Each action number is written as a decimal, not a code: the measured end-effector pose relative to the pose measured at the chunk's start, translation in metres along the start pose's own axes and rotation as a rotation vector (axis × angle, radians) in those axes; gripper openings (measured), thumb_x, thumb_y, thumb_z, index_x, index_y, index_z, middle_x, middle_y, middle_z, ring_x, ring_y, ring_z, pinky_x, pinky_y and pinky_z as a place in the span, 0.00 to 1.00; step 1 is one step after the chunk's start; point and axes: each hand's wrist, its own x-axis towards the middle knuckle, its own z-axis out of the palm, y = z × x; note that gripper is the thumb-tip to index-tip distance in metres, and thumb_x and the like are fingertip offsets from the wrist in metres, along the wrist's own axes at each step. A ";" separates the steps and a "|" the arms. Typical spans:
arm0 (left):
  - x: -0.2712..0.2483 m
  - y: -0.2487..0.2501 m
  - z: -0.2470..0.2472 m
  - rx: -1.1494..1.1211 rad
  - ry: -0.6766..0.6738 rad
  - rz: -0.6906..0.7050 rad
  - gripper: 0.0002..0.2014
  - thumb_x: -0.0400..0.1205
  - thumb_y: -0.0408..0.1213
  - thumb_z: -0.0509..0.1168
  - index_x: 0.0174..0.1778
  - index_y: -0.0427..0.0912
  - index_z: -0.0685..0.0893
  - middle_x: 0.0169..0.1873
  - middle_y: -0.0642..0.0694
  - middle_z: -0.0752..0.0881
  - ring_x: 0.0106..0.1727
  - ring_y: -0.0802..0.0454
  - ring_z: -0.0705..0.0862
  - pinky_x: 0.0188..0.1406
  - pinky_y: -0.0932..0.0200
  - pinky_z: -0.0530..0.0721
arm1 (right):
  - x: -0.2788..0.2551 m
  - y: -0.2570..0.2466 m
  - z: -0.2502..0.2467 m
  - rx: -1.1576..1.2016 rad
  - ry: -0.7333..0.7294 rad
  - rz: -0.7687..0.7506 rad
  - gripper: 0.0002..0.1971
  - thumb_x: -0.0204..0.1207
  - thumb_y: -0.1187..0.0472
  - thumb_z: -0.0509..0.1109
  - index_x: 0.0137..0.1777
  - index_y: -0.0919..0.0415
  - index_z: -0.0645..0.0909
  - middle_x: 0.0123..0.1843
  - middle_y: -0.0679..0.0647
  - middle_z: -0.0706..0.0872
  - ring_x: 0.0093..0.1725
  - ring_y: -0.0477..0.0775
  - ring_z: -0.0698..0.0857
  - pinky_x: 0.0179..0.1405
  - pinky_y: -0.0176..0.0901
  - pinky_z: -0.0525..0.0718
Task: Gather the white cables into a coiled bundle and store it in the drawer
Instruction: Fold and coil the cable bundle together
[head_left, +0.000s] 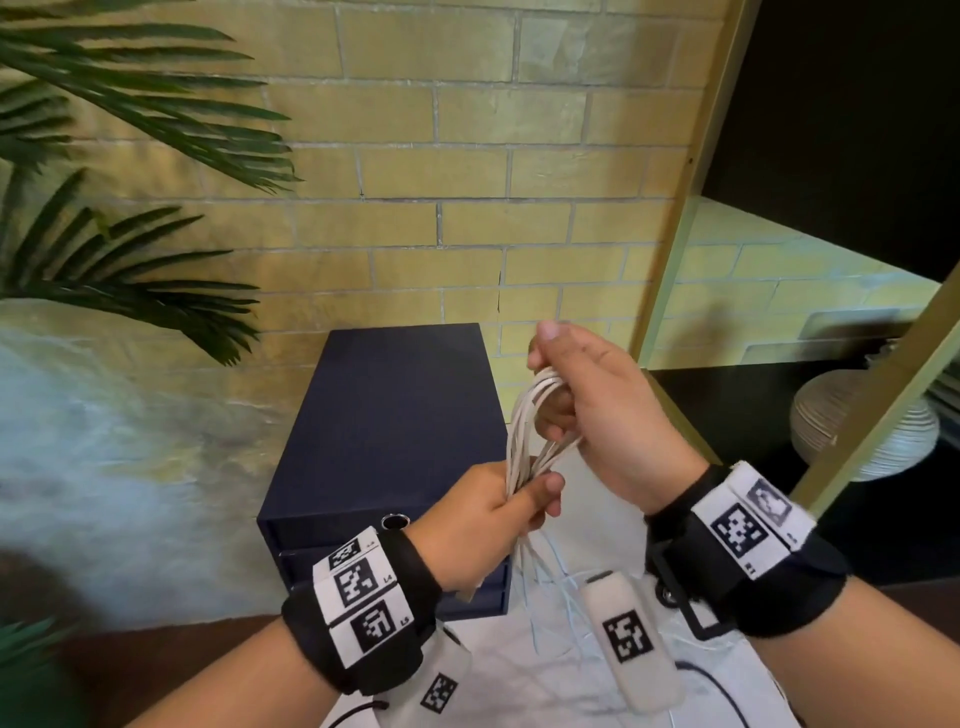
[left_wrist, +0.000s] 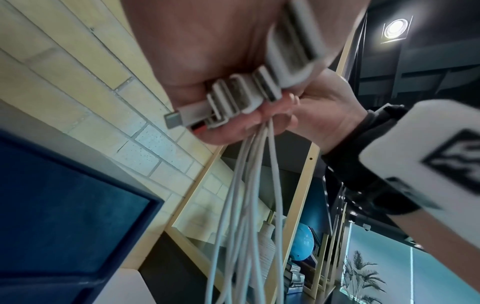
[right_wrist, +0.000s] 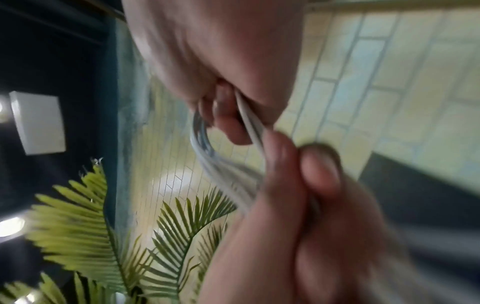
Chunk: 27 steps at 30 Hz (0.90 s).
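Observation:
Several white cables (head_left: 527, 441) are held in the air in front of the dark blue drawer box (head_left: 384, 431). My left hand (head_left: 498, 512) grips the bunch low down, and loose ends hang below it toward the white cloth. My right hand (head_left: 576, 395) is higher and holds the looped top of the bunch, thumb raised. In the left wrist view, several plug ends (left_wrist: 233, 98) stick out of my left fist, and the cable strands (left_wrist: 249, 205) trail away. The right wrist view is blurred; the loop of cables (right_wrist: 207, 152) passes between the fingers of both hands.
The drawer box stands against a yellow brick wall (head_left: 467, 171), its drawers closed and a round pull (head_left: 396, 522) on the top one. Palm fronds (head_left: 130, 156) reach in from the left. A shelf frame (head_left: 691, 182) and a ribbed vase (head_left: 862, 421) stand at the right. White cloth (head_left: 545, 686) covers the table's near part.

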 end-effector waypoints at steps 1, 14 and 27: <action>0.001 -0.004 -0.001 0.000 -0.002 -0.012 0.19 0.80 0.60 0.58 0.29 0.54 0.80 0.22 0.57 0.76 0.24 0.62 0.71 0.30 0.67 0.72 | 0.001 -0.003 -0.003 -0.157 -0.023 -0.003 0.15 0.81 0.53 0.63 0.35 0.59 0.74 0.20 0.46 0.65 0.19 0.47 0.63 0.19 0.37 0.68; 0.004 -0.008 0.005 -0.069 -0.031 -0.105 0.18 0.82 0.46 0.64 0.28 0.42 0.82 0.20 0.51 0.82 0.22 0.59 0.76 0.31 0.66 0.75 | 0.005 0.007 0.009 -0.054 0.089 -0.051 0.17 0.78 0.72 0.65 0.39 0.55 0.61 0.17 0.42 0.61 0.18 0.43 0.59 0.19 0.37 0.61; 0.021 0.010 -0.021 -0.366 0.388 -0.091 0.20 0.81 0.50 0.62 0.28 0.41 0.79 0.24 0.39 0.77 0.22 0.51 0.74 0.23 0.62 0.76 | -0.011 0.063 -0.003 -0.414 -0.442 0.157 0.35 0.75 0.55 0.72 0.75 0.51 0.54 0.66 0.60 0.74 0.61 0.44 0.79 0.62 0.38 0.82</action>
